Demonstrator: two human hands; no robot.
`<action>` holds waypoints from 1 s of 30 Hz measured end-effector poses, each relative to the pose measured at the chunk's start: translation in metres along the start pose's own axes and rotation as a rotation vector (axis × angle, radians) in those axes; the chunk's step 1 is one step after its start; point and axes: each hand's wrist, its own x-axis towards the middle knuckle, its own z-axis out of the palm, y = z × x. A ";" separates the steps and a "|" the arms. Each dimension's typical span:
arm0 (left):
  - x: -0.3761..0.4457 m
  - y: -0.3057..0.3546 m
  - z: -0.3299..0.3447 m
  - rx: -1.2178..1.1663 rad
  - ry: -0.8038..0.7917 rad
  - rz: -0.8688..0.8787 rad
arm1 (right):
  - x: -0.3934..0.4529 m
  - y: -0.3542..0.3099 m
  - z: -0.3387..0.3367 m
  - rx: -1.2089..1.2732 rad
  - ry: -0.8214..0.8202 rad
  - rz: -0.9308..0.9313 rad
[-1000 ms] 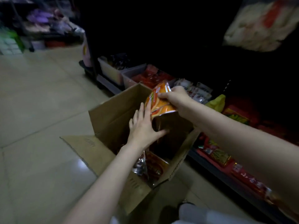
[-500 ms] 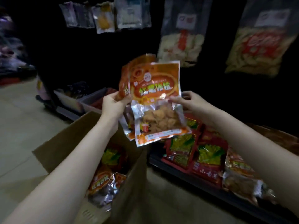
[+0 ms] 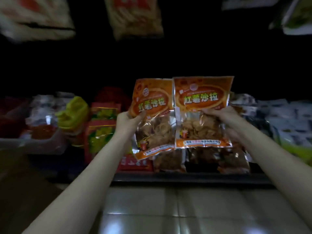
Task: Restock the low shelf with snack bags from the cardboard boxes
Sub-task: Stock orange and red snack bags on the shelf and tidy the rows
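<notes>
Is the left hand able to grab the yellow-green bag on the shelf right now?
Probably not yet. The left hand already grips an orange snack bag, so it isn't free. The yellow-green bag itself sits uncovered, off to its left.

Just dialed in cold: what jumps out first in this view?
Two orange snack bags held up side by side at centre: the left bag in the left hand, the right bag in the right hand. Below them the low shelf already holds similar bags, with red-and-green packs further left.
</notes>
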 end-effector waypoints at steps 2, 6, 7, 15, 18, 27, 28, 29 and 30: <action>0.001 -0.023 0.028 0.035 -0.026 -0.035 | 0.009 0.033 -0.036 -0.029 0.123 0.022; 0.007 -0.056 0.062 0.077 -0.038 -0.083 | 0.033 0.097 -0.064 -0.170 0.284 0.047; 0.009 -0.062 0.066 0.096 -0.031 -0.084 | 0.040 0.111 -0.062 -0.179 0.285 0.075; 0.022 -0.094 0.065 0.089 -0.044 -0.200 | 0.039 0.187 -0.041 -0.655 0.088 -0.046; 0.028 -0.098 0.064 0.032 -0.095 -0.247 | 0.036 0.222 -0.042 -0.973 -0.200 -0.077; 0.037 -0.096 0.061 0.000 -0.167 -0.239 | 0.070 0.217 -0.023 -1.282 -0.156 -0.121; 0.037 -0.097 0.063 0.010 -0.178 -0.237 | 0.067 0.217 -0.026 -1.312 -0.150 -0.124; 0.036 -0.098 0.066 0.020 -0.191 -0.238 | 0.063 0.216 -0.030 -1.333 -0.144 -0.140; 0.036 -0.099 0.069 0.024 -0.197 -0.242 | 0.060 0.216 -0.036 -1.305 -0.141 -0.169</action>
